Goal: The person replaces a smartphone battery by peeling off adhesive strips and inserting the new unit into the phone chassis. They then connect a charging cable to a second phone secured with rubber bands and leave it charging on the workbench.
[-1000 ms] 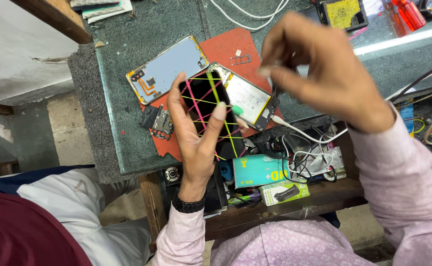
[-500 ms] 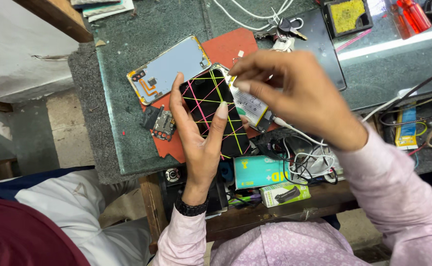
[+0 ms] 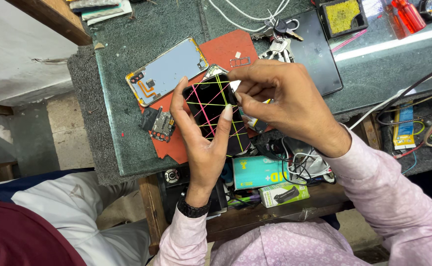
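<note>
My left hand (image 3: 203,148) grips a black phone screen (image 3: 216,111) bound with crossed pink and yellow rubber bands, thumb on its left edge and fingers on its right. My right hand (image 3: 285,101) is closed over the screen's upper right corner, fingertips pinching at a band or the edge there. Under both hands lies a red mat (image 3: 225,51). An opened phone back (image 3: 165,71) with a pale blue inside and an orange flex cable rests on the mat, up and left of the screen.
A small circuit board (image 3: 161,125) lies left of my left hand. Keys (image 3: 277,37), a black tablet (image 3: 319,54), a yellow sponge tray (image 3: 344,17) and red screwdrivers (image 3: 405,15) sit behind. Below the bench edge, a shelf holds boxes (image 3: 257,172) and tangled cables (image 3: 302,160).
My right hand came down from above the bench onto the screen's upper right corner. The left hand kept its hold on the banded screen and barely moved.
</note>
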